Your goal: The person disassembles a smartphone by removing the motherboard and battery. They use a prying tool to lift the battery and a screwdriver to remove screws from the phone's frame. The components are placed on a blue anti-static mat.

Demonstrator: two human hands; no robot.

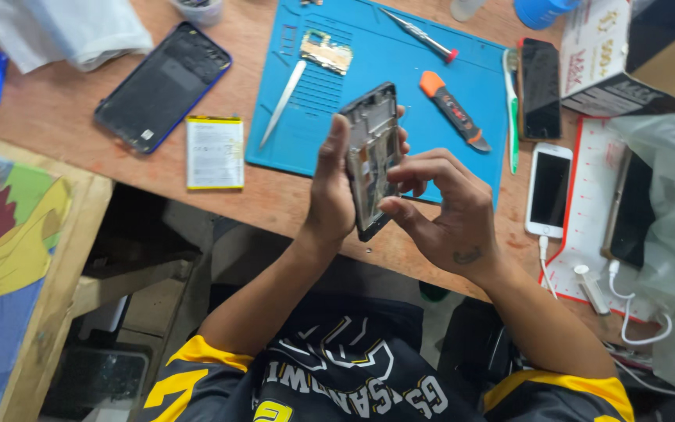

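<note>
My left hand (328, 191) grips an opened phone frame (373, 148), held upright over the near edge of the blue work mat (400, 70). Its bare inner side with metal plates faces me. My right hand (443, 207) is at the frame's right side, thumb and fingertips pinching at its lower middle. Whether something tiny sits between those fingers cannot be made out.
On the wooden table lie a dark phone back cover (162, 86), a white battery (214, 151), metal tweezers (283, 101), a small circuit part (326, 51), a screwdriver (419, 35), an orange-handled tool (455, 111), a toothbrush (512, 109), a black phone (541, 87) and a white phone (550, 190) on a cable.
</note>
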